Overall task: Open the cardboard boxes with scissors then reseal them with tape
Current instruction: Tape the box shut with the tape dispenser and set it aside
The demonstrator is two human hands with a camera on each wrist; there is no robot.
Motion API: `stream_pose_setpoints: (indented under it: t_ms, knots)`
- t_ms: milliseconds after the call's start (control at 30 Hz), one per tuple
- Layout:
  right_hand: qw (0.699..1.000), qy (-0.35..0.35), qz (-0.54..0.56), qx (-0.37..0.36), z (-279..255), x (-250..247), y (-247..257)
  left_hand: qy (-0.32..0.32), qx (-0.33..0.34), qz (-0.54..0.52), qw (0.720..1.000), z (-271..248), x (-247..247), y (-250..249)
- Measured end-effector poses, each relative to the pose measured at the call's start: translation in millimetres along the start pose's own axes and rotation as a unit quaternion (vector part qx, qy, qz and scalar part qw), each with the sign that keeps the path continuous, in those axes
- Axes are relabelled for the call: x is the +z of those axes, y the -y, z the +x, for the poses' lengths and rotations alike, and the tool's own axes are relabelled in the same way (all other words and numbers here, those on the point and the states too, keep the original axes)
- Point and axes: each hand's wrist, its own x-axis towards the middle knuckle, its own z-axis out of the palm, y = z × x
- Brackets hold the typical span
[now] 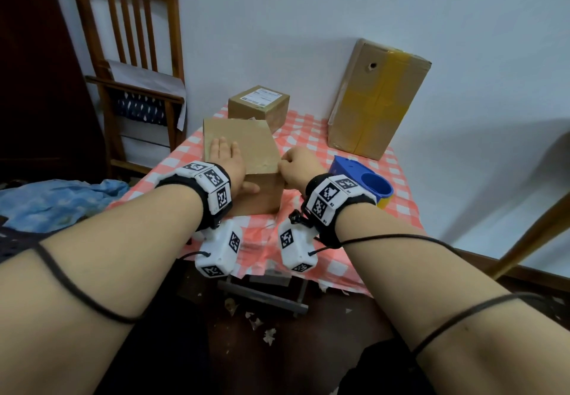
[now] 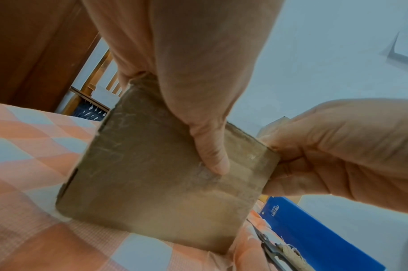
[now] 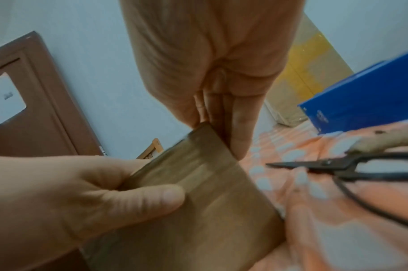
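A plain brown cardboard box (image 1: pixel 246 145) stands on the checked tablecloth (image 1: pixel 311 135). My left hand (image 1: pixel 224 154) lies flat on its top, and the thumb (image 2: pixel 212 155) presses straight against the near face (image 2: pixel 152 174). My right hand (image 1: pixel 296 165) has curled fingers and pinches the box's near right top corner (image 2: pixel 271 152). Black scissors (image 3: pixel 337 165) lie on the cloth just right of the box, untouched; the head view hides them behind my right wrist. A blue tape dispenser (image 1: pixel 364 178) sits beyond the scissors.
A small labelled box (image 1: pixel 259 106) stands behind the brown one. A large box with yellow tape (image 1: pixel 379 98) leans on the wall at the back right. A wooden chair (image 1: pixel 132 55) is at the left, and a blue cloth (image 1: pixel 61 203) lies beside the table.
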Motion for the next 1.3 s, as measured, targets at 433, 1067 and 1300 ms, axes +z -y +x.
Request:
stream_pose_setpoints:
  t_ms: [433,1067,1300]
  knots:
    - [1.000,-0.007,0.019,0.019,6,2,2,-0.007,0.007,0.005,1.000,4,3,2]
    - [0.996,-0.071,-0.039,0.027,15,11,0,-0.001,0.001,0.005,1.000,0,-1,0]
    - [0.999,-0.013,0.040,0.011,9,8,-6,-0.005,-0.001,0.004,1.000,1,0,0]
